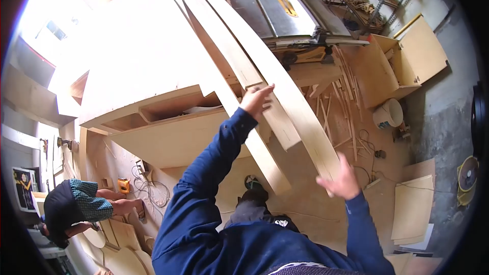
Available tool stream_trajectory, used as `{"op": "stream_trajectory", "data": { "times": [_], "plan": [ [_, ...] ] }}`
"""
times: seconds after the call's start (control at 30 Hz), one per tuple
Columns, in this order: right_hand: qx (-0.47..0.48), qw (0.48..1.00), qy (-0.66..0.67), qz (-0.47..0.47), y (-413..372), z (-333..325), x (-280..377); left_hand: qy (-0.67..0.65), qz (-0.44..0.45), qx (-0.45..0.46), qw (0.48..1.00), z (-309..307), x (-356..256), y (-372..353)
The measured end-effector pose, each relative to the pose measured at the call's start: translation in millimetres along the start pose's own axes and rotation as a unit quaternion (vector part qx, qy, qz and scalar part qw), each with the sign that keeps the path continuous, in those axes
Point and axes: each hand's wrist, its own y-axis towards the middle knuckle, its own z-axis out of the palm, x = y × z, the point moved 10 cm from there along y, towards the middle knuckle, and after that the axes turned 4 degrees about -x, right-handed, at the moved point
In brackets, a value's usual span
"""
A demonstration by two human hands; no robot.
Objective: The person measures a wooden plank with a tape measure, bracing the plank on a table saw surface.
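Note:
Several long, pale wooden boards run away from me in the middle of the view. My right hand [344, 181] is at the near end of the longest board [295, 89], its thumb and fingers spanning the board's width. Over a narrower board [282, 130] just left of it, my left hand [256, 103] hovers with fingers apart. Another pale strip [267, 162] passes under my left forearm, its near end above the floor.
A large wooden panel structure [168, 145] stands at left. Beyond the boards is a table saw [260, 12]. Scrap strips [349, 102], a white bucket [388, 114] and an open wooden cabinet [402, 61] are at right. Another person [76, 206] bends over at lower left.

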Motion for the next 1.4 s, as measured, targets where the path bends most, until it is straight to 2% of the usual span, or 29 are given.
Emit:
{"op": "stream_trajectory", "data": {
  "times": [0.07,0.13,0.2,0.27,0.3,0.37,0.4,0.43,0.47,0.5,0.53,0.57,0.63,0.67,0.7,0.73,0.8,0.87,0.9,0.97,1.0,1.07,1.13,1.17,1.2,1.27,1.3,1.37,1.4],
  "plan": [
    [0.005,0.996,-0.053,0.075,-78.4,-34.1,-13.8,0.013,-0.126,0.018,0.992,51.9,41.2,-38.3],
    [0.014,0.988,-0.048,0.145,-167.8,-57.5,-55.8,0.016,-0.118,-0.077,0.99,66.9,79.6,-61.0],
    [0.019,0.981,-0.075,0.181,-250.0,-85.7,-68.4,-0.05,-0.115,-0.068,0.99,93.7,107.8,-94.7],
    [0.18,0.915,-0.11,0.345,-345.1,-84.5,-116.3,0.055,0.089,-0.038,0.994,97.4,164.1,-79.3],
    [0.173,0.914,-0.108,0.35,-368.4,-98.4,-131.3,0.012,0.101,-0.035,0.994,108.9,199.0,-105.3],
    [0.224,0.894,-0.271,0.278,-403.9,-106.7,-156.8,-0.003,0.077,0.012,0.997,136.0,255.4,-175.2],
    [0.192,0.924,-0.206,0.259,-377.0,-105.3,-151.0,0.01,-0.011,0.038,0.999,147.2,288.1,-214.7],
    [0.09,0.966,-0.15,0.191,-345.8,-104.5,-135.7,0.013,-0.06,0.053,0.997,157.3,316.2,-254.1],
    [0.078,0.973,-0.122,0.18,-311.8,-96.9,-118.0,0.026,-0.013,0.089,0.996,160.1,365.0,-269.5],
    [0.059,0.983,-0.11,0.136,-287.0,-79.4,-123.1,-0.012,-0.151,0.131,0.98,177.2,372.4,-322.4],
    [0.054,0.986,-0.092,0.127,-260.1,-60.3,-121.6,-0.041,-0.167,0.214,0.962,188.7,393.2,-349.3],
    [0.06,0.988,-0.068,0.121,-237.9,-35.2,-135.7,-0.024,-0.262,0.263,0.928,188.9,427.6,-376.0],
    [0.119,0.973,-0.006,0.2,-209.1,5.9,-148.0,0.055,-0.342,0.353,0.869,194.7,439.6,-417.6],
    [0.076,0.98,-0.032,0.179,-201.4,27.3,-176.7,0.094,-0.369,0.401,0.833,195.2,443.3,-432.1],
    [0.112,0.969,-0.029,0.218,-211.3,32.6,-167.4,0.094,-0.37,0.4,0.833,190.8,440.6,-425.0],
    [0.148,0.956,-0.029,0.253,-218.1,34.8,-154.5,0.073,-0.371,0.339,0.861,175.4,438.3,-399.8],
    [-0.089,0.99,-0.059,0.094,-251.0,27.0,-176.6,0.028,-0.372,0.215,0.902,132.1,435.1,-344.2],
    [-0.03,0.989,-0.017,0.141,-299.8,11.5,-180.8,-0.016,-0.368,0.089,0.926,94.5,415.3,-295.5],
    [-0.019,0.989,0.014,0.147,-332.7,7.5,-195.9,-0.068,-0.306,0.075,0.947,91.0,383.2,-271.2],
    [0.039,0.984,0.022,0.175,-404.0,0.8,-225.1,0.019,-0.14,-0.071,0.987,77.2,313.6,-232.0],
    [0.131,0.967,0.001,0.22,-437.3,-0.6,-234.6,0.012,-0.094,-0.109,0.989,74.1,299.1,-211.3],
    [0.296,0.865,0.123,0.386,-504.0,2.6,-233.6,-0.073,-0.06,-0.059,0.994,96.3,277.7,-190.2],
    [0.324,0.828,0.152,0.431,-535.1,11.8,-240.3,-0.033,-0.074,-0.108,0.991,95.5,296.8,-170.1],
    [0.353,0.79,0.18,0.468,-544.7,20.6,-244.4,0.027,0.002,-0.092,0.995,84.7,333.5,-131.5],
    [0.349,0.792,0.178,0.469,-533.4,25.9,-245.0,0.078,0.086,-0.125,0.985,91.9,327.0,-153.9],
    [0.124,0.948,0.177,0.235,-449.9,10.4,-217.3,0.011,0.026,-0.106,0.994,115.0,362.8,-190.4],
    [0.121,0.948,0.176,0.238,-428.7,19.8,-200.3,0.063,0.007,-0.099,0.993,117.2,390.4,-199.4],
    [-0.101,0.955,0.053,0.272,-397.6,-11.9,-185.6,0.104,0.0,-0.068,0.992,133.3,421.2,-233.0],
    [-0.103,0.954,0.055,0.276,-407.0,-8.2,-194.2,0.076,-0.01,-0.056,0.996,138.3,439.1,-244.9]
  ]
}}
